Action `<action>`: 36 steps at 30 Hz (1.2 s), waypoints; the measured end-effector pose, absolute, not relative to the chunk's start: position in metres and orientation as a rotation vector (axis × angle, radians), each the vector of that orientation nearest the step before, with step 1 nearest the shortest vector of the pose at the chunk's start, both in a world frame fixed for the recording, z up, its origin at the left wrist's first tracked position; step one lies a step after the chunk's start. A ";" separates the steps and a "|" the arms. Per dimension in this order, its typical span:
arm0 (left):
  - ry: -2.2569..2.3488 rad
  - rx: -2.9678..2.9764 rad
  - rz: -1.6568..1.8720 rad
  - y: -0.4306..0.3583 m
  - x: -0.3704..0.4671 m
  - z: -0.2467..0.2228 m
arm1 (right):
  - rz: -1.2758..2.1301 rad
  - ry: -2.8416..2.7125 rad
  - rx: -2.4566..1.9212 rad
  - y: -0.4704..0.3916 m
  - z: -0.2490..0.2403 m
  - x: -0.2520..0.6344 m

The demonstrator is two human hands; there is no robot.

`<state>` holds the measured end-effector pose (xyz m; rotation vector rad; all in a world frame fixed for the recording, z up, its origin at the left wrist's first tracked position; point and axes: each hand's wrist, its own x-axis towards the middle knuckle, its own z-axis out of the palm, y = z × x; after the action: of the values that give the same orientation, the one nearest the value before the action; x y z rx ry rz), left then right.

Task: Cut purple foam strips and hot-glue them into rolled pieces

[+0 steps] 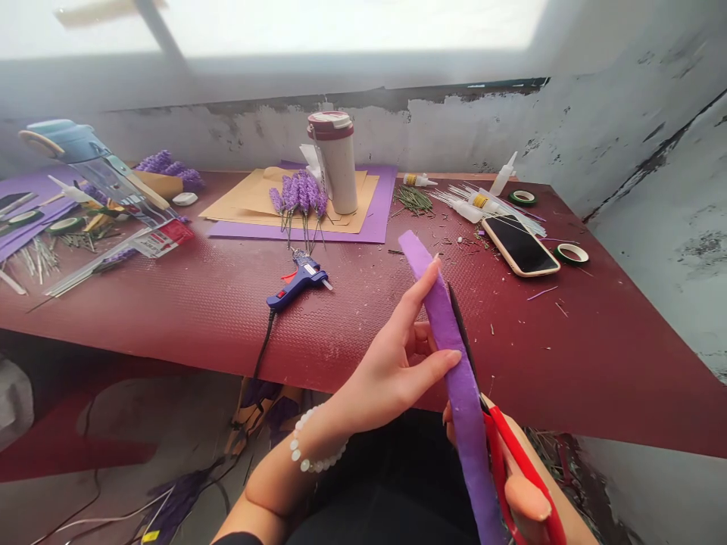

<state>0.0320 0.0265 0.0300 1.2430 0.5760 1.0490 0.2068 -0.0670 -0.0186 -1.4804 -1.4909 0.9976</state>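
My left hand point(406, 356) pinches a long strip of purple paper point(469, 424) between thumb and fingers, above the table's front edge. The strip runs from upper left down toward my lap. In my right hand point(525, 492) are red-handled scissors point(500, 446), their dark blades lying along the strip's right edge. Part of the right hand is hidden behind the strip and the handles. Nearest on the table, to the left, lies a blue hot glue gun point(298, 284) with a cord hanging over the edge.
Purple flower stems point(301, 193) lie on brown and purple sheets point(363, 219) beside a white lidded cup point(338, 163). At right are a phone point(522, 246), glue bottles point(503, 175), green tape rolls point(571, 254) and white sticks. A clear bottle point(105, 178) stands at left.
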 end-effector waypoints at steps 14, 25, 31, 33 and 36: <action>0.639 1.258 1.022 0.029 0.031 0.033 | 1.124 -1.512 -1.415 -0.051 0.011 0.202; 0.660 1.336 1.031 0.041 0.037 0.027 | 1.063 -1.315 -1.482 -0.034 0.006 0.202; 0.750 1.289 1.331 0.054 0.036 0.032 | 1.109 -1.463 -1.535 -0.038 0.005 0.210; 0.733 1.302 1.365 0.055 0.036 0.033 | 1.128 -1.472 -1.547 -0.040 0.001 0.213; 0.689 1.311 1.339 0.053 0.037 0.032 | 1.116 -1.421 -1.581 -0.039 -0.002 0.217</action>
<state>0.0370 0.0530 0.0320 1.3109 0.6894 1.3385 0.2168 -0.0394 -0.0020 -1.5812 -1.4206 1.1158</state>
